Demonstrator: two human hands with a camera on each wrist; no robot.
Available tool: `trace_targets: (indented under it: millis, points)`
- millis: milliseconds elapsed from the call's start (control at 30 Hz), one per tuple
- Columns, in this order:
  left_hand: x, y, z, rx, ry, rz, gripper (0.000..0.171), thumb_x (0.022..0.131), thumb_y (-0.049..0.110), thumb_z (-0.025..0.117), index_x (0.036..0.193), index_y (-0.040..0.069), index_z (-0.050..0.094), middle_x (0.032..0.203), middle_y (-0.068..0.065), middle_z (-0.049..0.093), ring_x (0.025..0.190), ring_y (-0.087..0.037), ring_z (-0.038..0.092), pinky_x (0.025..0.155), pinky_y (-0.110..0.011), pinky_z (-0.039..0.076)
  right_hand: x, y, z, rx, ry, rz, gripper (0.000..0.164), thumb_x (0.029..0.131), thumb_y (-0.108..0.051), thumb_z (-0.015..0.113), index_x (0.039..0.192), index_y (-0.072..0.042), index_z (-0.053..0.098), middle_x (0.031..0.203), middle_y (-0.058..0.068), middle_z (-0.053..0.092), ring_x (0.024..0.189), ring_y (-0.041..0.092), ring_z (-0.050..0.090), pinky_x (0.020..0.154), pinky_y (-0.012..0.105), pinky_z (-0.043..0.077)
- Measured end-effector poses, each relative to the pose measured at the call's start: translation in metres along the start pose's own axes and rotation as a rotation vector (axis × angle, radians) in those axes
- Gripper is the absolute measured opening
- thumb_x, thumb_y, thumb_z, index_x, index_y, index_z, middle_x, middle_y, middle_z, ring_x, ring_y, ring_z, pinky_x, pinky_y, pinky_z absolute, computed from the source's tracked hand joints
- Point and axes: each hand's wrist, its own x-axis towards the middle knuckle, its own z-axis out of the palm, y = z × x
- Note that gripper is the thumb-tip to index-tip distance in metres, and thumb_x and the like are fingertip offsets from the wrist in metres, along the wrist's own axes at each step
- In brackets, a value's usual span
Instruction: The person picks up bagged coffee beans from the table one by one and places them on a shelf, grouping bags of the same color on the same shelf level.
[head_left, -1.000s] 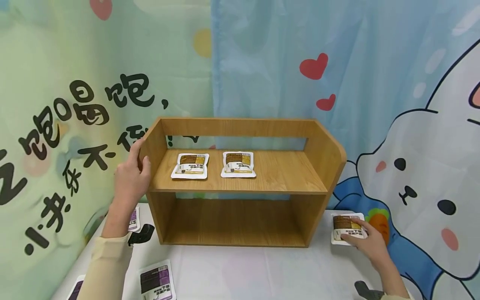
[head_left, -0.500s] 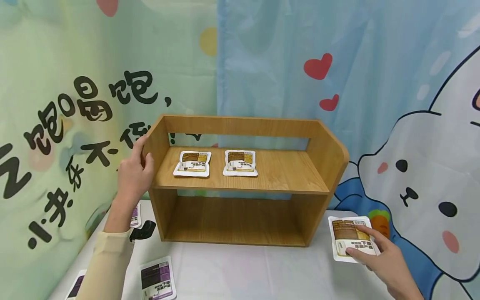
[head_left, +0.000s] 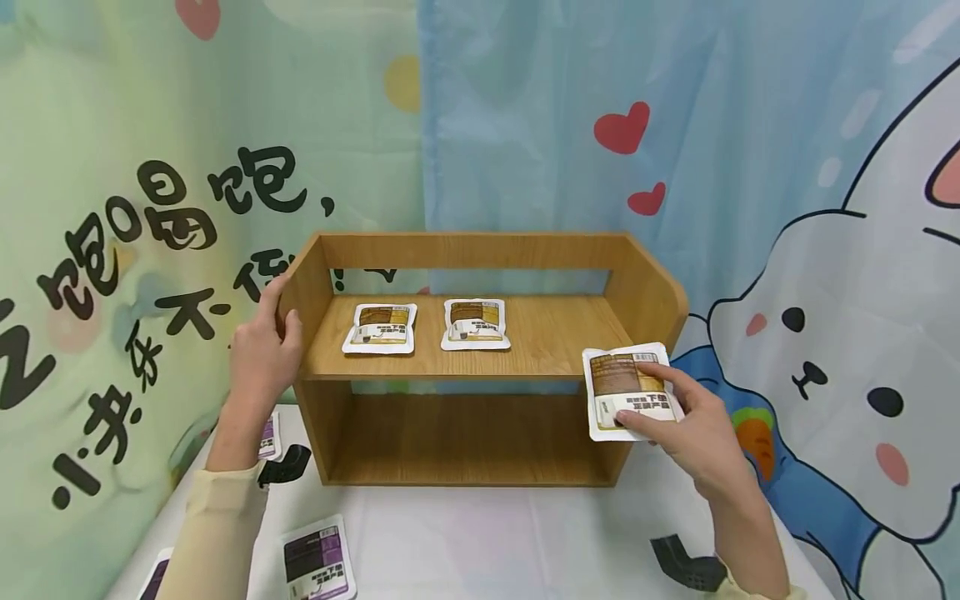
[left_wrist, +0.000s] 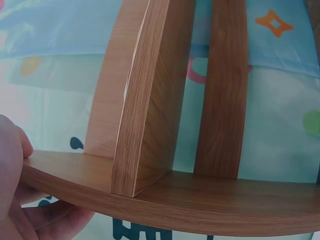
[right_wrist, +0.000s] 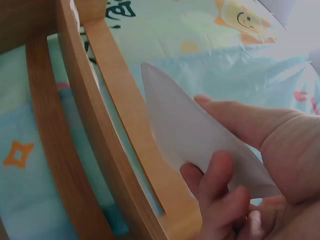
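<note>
A wooden two-tier shelf [head_left: 465,387] stands on the table. My left hand [head_left: 264,346] grips the edge of its left side panel; in the left wrist view the thumb and fingers lie on either side of that panel [left_wrist: 165,207]. Between thumb and fingers, my right hand [head_left: 693,425] pinches a brown-and-white food pouch [head_left: 622,392] in front of the shelf's right end, at about the height of the upper board. The right wrist view shows the pouch's plain white back [right_wrist: 185,130]. Two similar pouches, a left one [head_left: 380,328] and a middle one [head_left: 475,324], lie on the upper board.
Purple-and-white pouches lie on the white table [head_left: 450,542]: one in front [head_left: 318,560], one at the lower left edge [head_left: 153,575], and one partly hidden behind the left arm [head_left: 270,437]. Printed curtains [head_left: 525,117] hang behind the shelf.
My right hand has lifted the brown-and-white pouch off the table right of the shelf and carried it up and left to the shelf's right end. The left hand keeps its grip.
</note>
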Motion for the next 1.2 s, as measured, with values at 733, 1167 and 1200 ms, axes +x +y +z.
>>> trace_targets:
  millis: [733,1167,1200]
  points:
    - [-0.004,-0.001,-0.003,0.008,-0.025,0.006,0.047,0.1,0.015,0.044,0.146,0.017,0.038,0.114,-0.03,0.062,0.081,-0.042,0.065,0.064,-0.051,0.053,0.112,-0.049,0.046,-0.037,-0.114,-0.037,0.071,0.082,-0.023,0.079,0.144,-0.009,0.046,0.125,0.021,0.047,0.097,0.028,0.053,0.072,0.03,0.052]
    - [-0.004,-0.004,0.0,0.001,-0.024,0.015,0.046,0.1,0.015,0.044,0.146,0.019,0.039,0.118,-0.029,0.061,0.086,-0.043,0.065,0.068,-0.052,0.054,0.139,-0.039,0.055,-0.085,-0.151,0.039,0.073,0.085,-0.024,0.077,0.146,-0.006,0.042,0.129,0.022,0.044,0.096,0.028,0.05,0.073,0.031,0.05]
    - [-0.004,-0.004,0.0,-0.002,-0.022,0.018,0.046,0.1,0.015,0.044,0.146,0.019,0.039,0.118,-0.029,0.061,0.086,-0.043,0.065,0.068,-0.052,0.054,0.14,-0.038,0.055,-0.091,-0.151,0.042,0.072,0.085,-0.024,0.077,0.145,-0.006,0.042,0.128,0.022,0.045,0.094,0.027,0.05,0.071,0.03,0.049]
